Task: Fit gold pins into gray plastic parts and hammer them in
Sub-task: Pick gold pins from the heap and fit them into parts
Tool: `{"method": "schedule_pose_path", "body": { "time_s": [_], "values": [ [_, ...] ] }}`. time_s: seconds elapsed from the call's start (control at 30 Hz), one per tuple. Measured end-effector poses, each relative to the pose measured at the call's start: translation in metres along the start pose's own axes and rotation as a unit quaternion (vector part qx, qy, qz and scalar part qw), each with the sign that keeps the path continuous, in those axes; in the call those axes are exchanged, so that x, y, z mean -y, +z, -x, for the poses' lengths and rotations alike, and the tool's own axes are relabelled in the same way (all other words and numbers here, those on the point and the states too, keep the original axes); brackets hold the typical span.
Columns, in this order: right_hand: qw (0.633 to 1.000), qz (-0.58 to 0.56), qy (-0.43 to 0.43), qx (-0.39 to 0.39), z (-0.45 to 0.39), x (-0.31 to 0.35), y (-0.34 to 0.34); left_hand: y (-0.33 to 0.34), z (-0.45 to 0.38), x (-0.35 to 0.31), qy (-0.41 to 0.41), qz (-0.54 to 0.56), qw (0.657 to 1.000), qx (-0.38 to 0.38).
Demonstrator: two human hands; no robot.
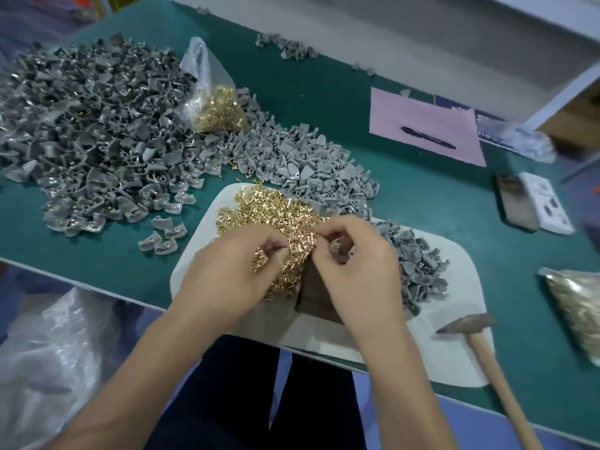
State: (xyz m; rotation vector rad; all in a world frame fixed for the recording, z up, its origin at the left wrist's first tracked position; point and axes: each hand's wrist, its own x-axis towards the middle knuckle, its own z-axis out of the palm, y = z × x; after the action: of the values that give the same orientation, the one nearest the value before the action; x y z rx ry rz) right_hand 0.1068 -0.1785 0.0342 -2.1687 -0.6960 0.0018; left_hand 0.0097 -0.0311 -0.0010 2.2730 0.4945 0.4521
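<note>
Both forearms reach in from the near edge of the green-topped desk (357, 102) and converge over the white rounded mat (461, 280) lying at that edge. The left hand (227, 271) is turned palm-down, knuckles up, with its fingers (272, 248) curled inward and pinching a small cluster of gold metal pins (259, 259) above the loose heap of gold pins (269, 209) on the mat's far left part. The right hand (360, 264) is also palm-down, with its fingers (328, 235) bent and closed around a small gray plastic part (337, 246), of which only a little shows. The two hands' fingertips almost meet. A dark brown block (316, 297) stands on the mat directly beneath the hands.

A heap of gray plastic parts (418, 264) occupies the mat's right part. A wooden-handled hammer with a dark metal head (467, 323) lies untouched at the mat's near right corner, its handle extending past the desk's near edge. A large pile of gray parts with gold pins showing in them (87, 131) covers the desk's far left area. A clear plastic bag of gold pins (217, 108) rests just beside that pile. A further pile of plain gray parts (308, 157) lies between this bag and the mat. A pink sheet (422, 118) carrying a black pen (428, 138) lies toward the far right.
</note>
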Motion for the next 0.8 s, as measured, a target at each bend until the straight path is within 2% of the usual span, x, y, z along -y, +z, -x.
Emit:
{"method": "schedule_pose_path", "body": {
  "time_s": [0.1, 0.2, 0.3, 0.4, 0.6, 0.7, 0.8],
  "values": [
    [0.998, -0.033, 0.026, -0.048, 0.0, -0.02, -0.018, 0.011, -0.031, -0.016, 0.027, -0.007, 0.999, 0.042],
    [0.994, -0.065, 0.05, -0.065, 0.002, -0.034, -0.022, 0.023, -0.061, -0.026, 0.061, -0.095, 0.991, 0.072],
    [0.993, -0.068, 0.042, -0.09, 0.006, -0.04, -0.018, 0.036, -0.083, -0.03, 0.074, -0.184, 0.976, 0.093],
    [0.99, -0.076, 0.023, -0.114, 0.009, -0.043, -0.015, 0.045, -0.094, -0.031, 0.071, -0.222, 0.967, 0.108],
    [0.994, -0.054, -0.001, -0.093, 0.013, -0.046, -0.011, 0.048, -0.101, -0.037, 0.091, -0.216, 0.964, 0.129],
    [0.992, -0.073, 0.002, -0.099, 0.013, -0.047, -0.013, 0.047, -0.103, -0.04, 0.078, -0.205, 0.961, 0.166],
    [0.992, -0.073, -0.004, -0.105, 0.014, -0.049, -0.013, 0.044, -0.101, -0.042, 0.068, -0.184, 0.966, 0.167]
  ]
}}
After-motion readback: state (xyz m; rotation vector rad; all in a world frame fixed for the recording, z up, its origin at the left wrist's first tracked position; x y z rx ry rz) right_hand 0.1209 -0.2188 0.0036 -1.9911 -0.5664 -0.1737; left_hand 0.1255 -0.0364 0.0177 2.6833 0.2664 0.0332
